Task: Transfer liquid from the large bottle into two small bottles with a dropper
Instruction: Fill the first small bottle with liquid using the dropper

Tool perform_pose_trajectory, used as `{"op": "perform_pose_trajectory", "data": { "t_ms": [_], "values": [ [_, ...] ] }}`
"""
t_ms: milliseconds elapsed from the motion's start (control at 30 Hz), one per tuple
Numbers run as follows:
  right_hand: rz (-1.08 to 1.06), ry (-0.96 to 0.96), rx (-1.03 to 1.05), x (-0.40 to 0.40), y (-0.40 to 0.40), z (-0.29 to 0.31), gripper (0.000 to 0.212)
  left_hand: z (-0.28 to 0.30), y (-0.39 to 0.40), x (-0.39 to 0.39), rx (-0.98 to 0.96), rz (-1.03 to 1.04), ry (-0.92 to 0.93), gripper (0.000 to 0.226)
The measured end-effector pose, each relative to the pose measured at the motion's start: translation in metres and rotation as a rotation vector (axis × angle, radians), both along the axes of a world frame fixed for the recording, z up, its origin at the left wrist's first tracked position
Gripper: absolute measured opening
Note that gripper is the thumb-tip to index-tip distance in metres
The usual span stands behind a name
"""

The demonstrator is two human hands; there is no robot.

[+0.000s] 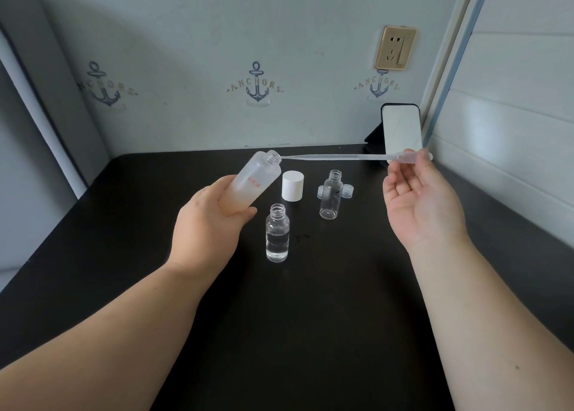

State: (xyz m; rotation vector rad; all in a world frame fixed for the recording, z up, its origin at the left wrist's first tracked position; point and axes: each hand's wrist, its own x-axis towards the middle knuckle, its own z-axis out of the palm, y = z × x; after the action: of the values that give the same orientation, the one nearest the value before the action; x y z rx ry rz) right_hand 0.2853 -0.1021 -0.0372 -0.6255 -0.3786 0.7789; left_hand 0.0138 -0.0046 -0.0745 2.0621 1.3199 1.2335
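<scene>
My left hand grips the large frosted bottle by its base and tilts it, its open neck pointing up and to the right. My right hand pinches the bulb of a clear plastic dropper, which lies nearly level with its tip at the bottle's mouth. On the black table a small clear bottle stands uncapped, about half full of clear liquid. A second small bottle stands farther back, uncapped and seemingly empty.
The large bottle's white cap stands between the bottles. Two small clear caps lie behind the far small bottle. A phone leans on a stand at the back right corner. Walls close in behind and to the right.
</scene>
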Motion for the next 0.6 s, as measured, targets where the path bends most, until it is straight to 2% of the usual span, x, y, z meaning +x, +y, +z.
{"op": "perform_pose_trajectory", "data": {
  "t_ms": [100, 267, 467, 600],
  "values": [
    [0.014, 0.0, 0.012, -0.0004, -0.0015, 0.0012, 0.033, 0.0005, -0.0016, -0.0002, -0.057, -0.005, -0.068, 0.036],
    [0.052, 0.035, 0.024, -0.0023, -0.0006, 0.0029, 0.017, 0.0022, -0.0038, 0.0016, -0.121, -0.015, -0.113, 0.034],
    [0.067, -0.022, 0.004, -0.0024, -0.0002, 0.0018, 0.025, 0.0033, -0.0041, 0.0034, -0.162, 0.004, -0.124, 0.045],
    [0.05, -0.047, -0.004, -0.0009, 0.0005, 0.0013, 0.018, 0.0036, -0.0041, 0.0037, -0.173, -0.027, -0.126, 0.046]
  ]
}}
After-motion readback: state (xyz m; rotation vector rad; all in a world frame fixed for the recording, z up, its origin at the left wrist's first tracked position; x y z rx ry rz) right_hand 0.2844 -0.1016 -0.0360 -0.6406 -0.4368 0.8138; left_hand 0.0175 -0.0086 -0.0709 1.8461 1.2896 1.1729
